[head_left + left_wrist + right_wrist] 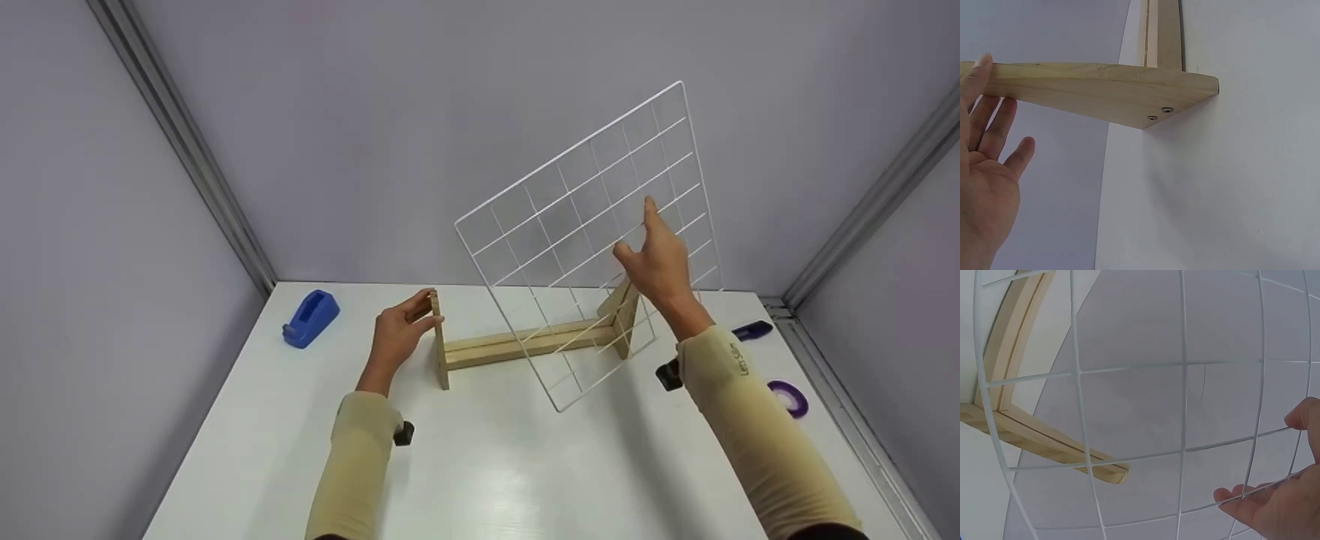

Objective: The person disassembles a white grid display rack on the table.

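Observation:
A wooden stand has an upright board at each end, joined by a low slotted crossbar. My left hand pinches the top of its left end board, thumb on one face and fingers on the other. Two screw heads show low on that board. With my right hand I hold a white wire grid panel, tilted, in front of the stand's right end board. In the right wrist view, thumb and fingers grip the grid's wires, and the stand shows behind the mesh.
On the white table, a blue tape dispenser stands at the back left. A dark-handled object and a purple ring-shaped roll lie along the right edge. Grey walls with metal corner rails enclose the table.

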`<action>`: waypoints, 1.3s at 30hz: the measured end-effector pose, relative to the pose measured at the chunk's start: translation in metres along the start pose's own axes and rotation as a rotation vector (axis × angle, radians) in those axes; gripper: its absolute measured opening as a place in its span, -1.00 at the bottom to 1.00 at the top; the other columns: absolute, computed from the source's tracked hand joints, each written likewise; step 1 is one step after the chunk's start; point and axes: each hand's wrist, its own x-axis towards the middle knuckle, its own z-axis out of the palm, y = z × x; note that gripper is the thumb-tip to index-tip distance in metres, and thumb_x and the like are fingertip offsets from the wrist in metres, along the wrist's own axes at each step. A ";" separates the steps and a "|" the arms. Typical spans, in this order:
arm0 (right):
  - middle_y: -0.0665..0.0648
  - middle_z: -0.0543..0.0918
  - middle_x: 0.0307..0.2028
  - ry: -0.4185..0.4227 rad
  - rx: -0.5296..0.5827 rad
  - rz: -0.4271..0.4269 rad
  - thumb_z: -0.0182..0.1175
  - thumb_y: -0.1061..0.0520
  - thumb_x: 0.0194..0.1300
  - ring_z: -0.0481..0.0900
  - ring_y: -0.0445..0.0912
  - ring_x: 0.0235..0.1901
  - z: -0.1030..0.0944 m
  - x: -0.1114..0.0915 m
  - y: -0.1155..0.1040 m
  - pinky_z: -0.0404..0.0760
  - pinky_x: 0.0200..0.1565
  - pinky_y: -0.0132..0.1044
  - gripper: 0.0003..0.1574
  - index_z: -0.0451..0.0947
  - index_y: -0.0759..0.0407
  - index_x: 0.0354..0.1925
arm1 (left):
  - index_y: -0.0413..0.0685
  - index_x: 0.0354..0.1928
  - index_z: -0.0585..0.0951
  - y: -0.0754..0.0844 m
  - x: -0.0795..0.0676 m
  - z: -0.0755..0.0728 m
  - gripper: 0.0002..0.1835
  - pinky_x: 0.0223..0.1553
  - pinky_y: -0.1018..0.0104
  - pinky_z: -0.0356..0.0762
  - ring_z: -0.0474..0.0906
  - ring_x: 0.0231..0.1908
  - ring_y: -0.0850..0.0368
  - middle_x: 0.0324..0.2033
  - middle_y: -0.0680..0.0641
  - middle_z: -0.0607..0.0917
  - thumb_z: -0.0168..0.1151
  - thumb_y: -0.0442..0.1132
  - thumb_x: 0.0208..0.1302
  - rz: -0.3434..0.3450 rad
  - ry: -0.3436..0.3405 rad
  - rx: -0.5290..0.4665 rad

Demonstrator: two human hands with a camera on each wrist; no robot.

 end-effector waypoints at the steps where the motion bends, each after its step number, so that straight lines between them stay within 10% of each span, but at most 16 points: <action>1: 0.49 0.41 0.37 -0.005 -0.005 -0.002 0.20 0.19 0.28 0.38 0.13 -0.33 0.000 -0.001 0.001 0.46 0.01 0.06 0.03 -0.02 0.34 0.58 | 0.13 0.34 0.57 -0.001 -0.001 0.000 -0.40 0.21 0.14 0.59 0.62 0.23 0.03 0.19 -0.08 0.69 0.47 -0.21 0.24 0.002 0.007 -0.002; 15: 0.45 0.55 0.12 -0.103 -0.013 -0.001 0.14 0.27 0.24 0.13 -0.15 -0.63 0.004 -0.011 0.020 0.31 -0.41 -0.17 0.05 -0.08 0.33 0.59 | 0.21 0.27 0.63 -0.003 -0.017 0.003 -0.39 0.12 0.21 0.65 0.67 0.16 0.05 0.13 -0.01 0.74 0.54 -0.19 0.14 0.003 0.059 -0.040; 21: 0.53 0.37 0.38 -0.107 -0.018 -0.019 0.13 0.24 0.25 0.55 0.21 -0.25 0.007 -0.018 0.031 0.54 0.01 0.12 0.02 -0.05 0.40 0.57 | 0.15 0.24 0.66 -0.005 -0.022 0.007 -0.40 0.08 0.25 0.66 0.69 0.14 0.02 0.13 -0.02 0.73 0.56 -0.25 0.11 0.025 0.068 -0.057; 30: 0.52 0.14 0.50 -0.168 -0.055 -0.044 0.12 0.27 0.28 0.28 0.37 0.42 0.008 -0.023 0.039 0.23 0.45 0.21 0.01 -0.10 0.47 0.55 | 0.16 0.22 0.67 -0.004 -0.029 0.006 -0.41 0.04 0.25 0.68 0.72 0.10 0.02 0.07 -0.04 0.77 0.57 -0.21 0.09 0.041 0.097 -0.035; 39: 0.54 0.17 0.48 -0.186 -0.079 -0.042 0.16 0.28 0.23 0.34 0.39 0.37 0.012 -0.026 0.049 0.22 0.46 0.21 0.03 -0.05 0.49 0.54 | 0.20 0.20 0.68 -0.004 -0.035 0.006 -0.42 0.03 0.26 0.69 0.73 0.08 0.02 0.07 -0.02 0.77 0.58 -0.21 0.08 0.057 0.116 -0.041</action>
